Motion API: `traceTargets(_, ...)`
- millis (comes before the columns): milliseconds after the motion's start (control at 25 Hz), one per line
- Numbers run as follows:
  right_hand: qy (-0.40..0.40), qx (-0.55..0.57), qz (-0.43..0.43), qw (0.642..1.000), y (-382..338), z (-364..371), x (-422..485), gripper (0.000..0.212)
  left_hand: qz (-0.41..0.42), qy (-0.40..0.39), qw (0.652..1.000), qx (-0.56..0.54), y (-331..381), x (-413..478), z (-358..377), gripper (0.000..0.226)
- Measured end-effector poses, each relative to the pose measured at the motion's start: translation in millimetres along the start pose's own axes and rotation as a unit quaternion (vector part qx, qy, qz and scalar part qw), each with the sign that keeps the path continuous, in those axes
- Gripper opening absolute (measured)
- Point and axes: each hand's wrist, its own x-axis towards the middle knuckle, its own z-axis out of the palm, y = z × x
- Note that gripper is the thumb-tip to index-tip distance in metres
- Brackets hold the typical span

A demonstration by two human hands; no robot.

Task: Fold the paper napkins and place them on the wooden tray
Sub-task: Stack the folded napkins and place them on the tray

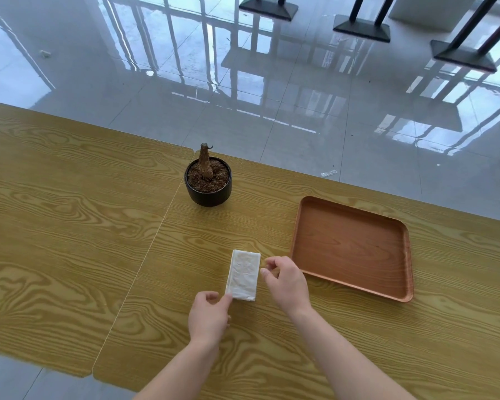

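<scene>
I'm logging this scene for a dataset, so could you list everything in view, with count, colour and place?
table: two, yellow-brown wood grain, pushed together edge to edge, filling the lower frame
paper napkin: one, white, folded into a narrow rectangle, on the table near the middle
wooden tray: one, reddish brown, nothing in it, on the table right of the napkin
potted plant: one, black pot with brown soil and a bare stump, beyond the napkin
table bases: three, black, on the glossy grey floor at the top
left hand: one, fingers at the napkin's near left corner
right hand: one, fingertips at the napkin's right edge
</scene>
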Motion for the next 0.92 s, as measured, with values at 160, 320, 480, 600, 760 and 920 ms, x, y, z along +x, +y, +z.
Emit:
traceTargets(160,-0.068,-0.103,-0.071,0.990,-7,-4,18,0.048,-0.098,-0.052,0.990,-0.087,0,-21,13,0.022)
traceTargets(320,-0.103,-0.161,-0.092,0.977,-15,-7,37,0.044,-0.143,-0.061,0.978,-0.136,9,-28,27,0.020)
traceTargets(480,-0.134,-0.193,-0.084,0.968,-20,-1,44,0.034,-0.158,-0.047,0.971,-0.171,16,-25,32,0.015)
traceTargets(600,-0.142,-0.204,-0.071,0.966,-17,4,44,0.029,-0.157,-0.034,0.971,-0.177,19,-20,31,0.015)
traceTargets(760,-0.113,-0.185,-0.023,0.976,-12,7,38,0.018,-0.123,-0.003,0.984,-0.126,15,-14,26,0.011)
traceTargets(920,-0.083,-0.173,0.034,0.981,-7,15,24,0.018,-0.062,0.039,0.997,-0.030,18,-13,24,0.012)
